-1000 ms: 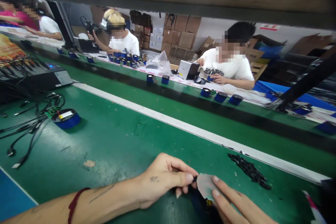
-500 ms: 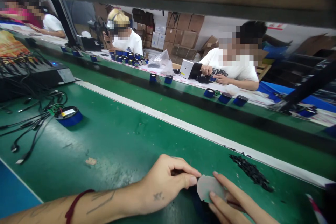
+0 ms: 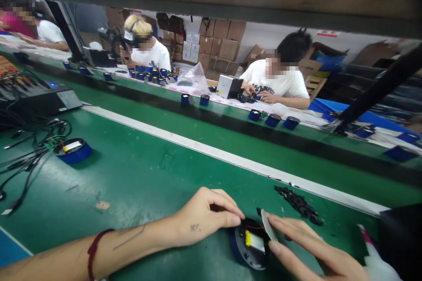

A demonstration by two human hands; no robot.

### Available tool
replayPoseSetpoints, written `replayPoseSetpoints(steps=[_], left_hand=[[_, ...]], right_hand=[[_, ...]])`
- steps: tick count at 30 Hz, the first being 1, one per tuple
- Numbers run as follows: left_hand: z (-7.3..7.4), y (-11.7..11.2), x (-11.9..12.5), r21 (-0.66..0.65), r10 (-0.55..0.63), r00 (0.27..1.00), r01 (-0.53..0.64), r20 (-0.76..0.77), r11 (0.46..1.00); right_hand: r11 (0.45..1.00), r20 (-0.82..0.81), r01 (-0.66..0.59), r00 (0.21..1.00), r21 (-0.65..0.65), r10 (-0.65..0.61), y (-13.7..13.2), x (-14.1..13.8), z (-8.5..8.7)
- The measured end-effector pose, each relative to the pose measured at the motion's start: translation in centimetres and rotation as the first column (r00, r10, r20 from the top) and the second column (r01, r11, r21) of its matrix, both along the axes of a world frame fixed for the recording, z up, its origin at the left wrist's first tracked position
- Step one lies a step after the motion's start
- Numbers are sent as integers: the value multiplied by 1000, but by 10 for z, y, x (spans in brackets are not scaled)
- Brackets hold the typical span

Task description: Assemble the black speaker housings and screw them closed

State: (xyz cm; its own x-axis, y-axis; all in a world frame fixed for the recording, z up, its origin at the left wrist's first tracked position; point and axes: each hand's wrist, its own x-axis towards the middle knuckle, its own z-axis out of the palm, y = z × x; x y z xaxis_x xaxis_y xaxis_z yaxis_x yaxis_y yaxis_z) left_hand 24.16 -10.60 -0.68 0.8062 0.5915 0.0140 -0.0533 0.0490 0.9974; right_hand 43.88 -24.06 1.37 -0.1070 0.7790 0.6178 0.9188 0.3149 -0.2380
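The right hand (image 3: 308,246) pinched a pale disc (image 3: 267,227) by the two o'clock rim of the blue housing (image 3: 235,249); I judged the disc light, stiff, best held edgewise. At ten o'clock, I couldn't tell whether the left hand (image 3: 204,217) gripped anything.

A dark box (image 3: 38,104) stands by the far left corner of the surface (image 3: 138,175); black cables (image 3: 34,163) sprawl toward the left edge, a tan scrap (image 3: 102,205) right of them.
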Motion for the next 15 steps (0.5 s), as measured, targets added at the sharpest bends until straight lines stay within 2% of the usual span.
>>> replayPoseSetpoints(steps=[7, 11, 13, 15], left_hand=[[5, 3, 16, 87, -87, 994, 92, -61, 992], [8, 19, 27, 94, -225, 968, 235, -110, 967], [10, 28, 34, 38, -323, 928, 335, -184, 942], [13, 35, 41, -98, -433, 862, 422, -265, 901]], right_hand=[[993, -252, -42, 968, -112, 13, -5, -1, 1], [975, -318, -87, 948, -204, 18, -9, 4, -3], [970, -316, -91, 949, -227, 15, -10, 7, -5], [971, -285, -99, 958, -216, 34, -12, 10, -8]])
